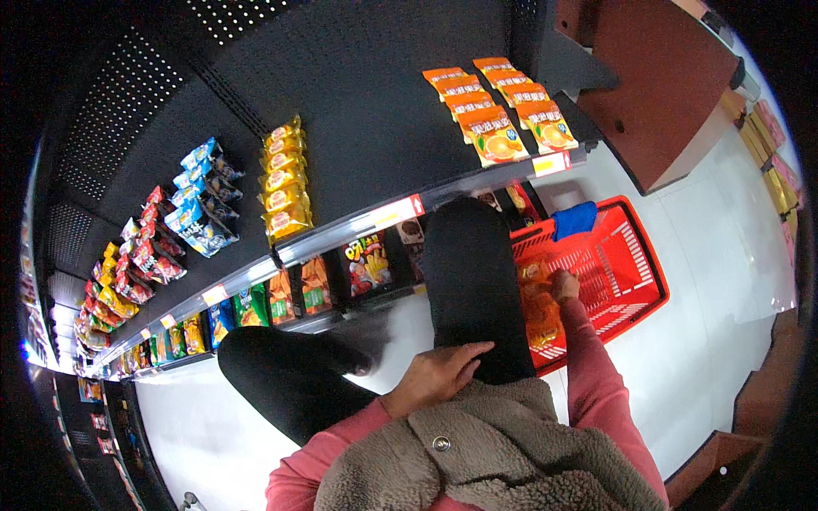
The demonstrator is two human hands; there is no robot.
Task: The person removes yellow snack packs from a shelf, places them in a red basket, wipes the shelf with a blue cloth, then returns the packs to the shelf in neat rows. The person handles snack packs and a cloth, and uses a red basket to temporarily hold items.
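Observation:
My right hand reaches down into a red plastic shopping basket beside my right knee. It is at the yellow-orange snack packets along the basket's near side; whether the fingers grip one is hidden. My left hand lies on my right thigh with the index finger stretched out and nothing in it. Ahead, two rows of orange packets with pictures of orange fruit stand on a black shelf. A single row of yellow packets sits further left on that shelf.
A blue cloth-like piece hangs over the basket's rim. Blue bags and red bags line the shelf's left part. Several snack packs fill the lower shelf. A brown cabinet stands at the upper right, cartons at the lower right.

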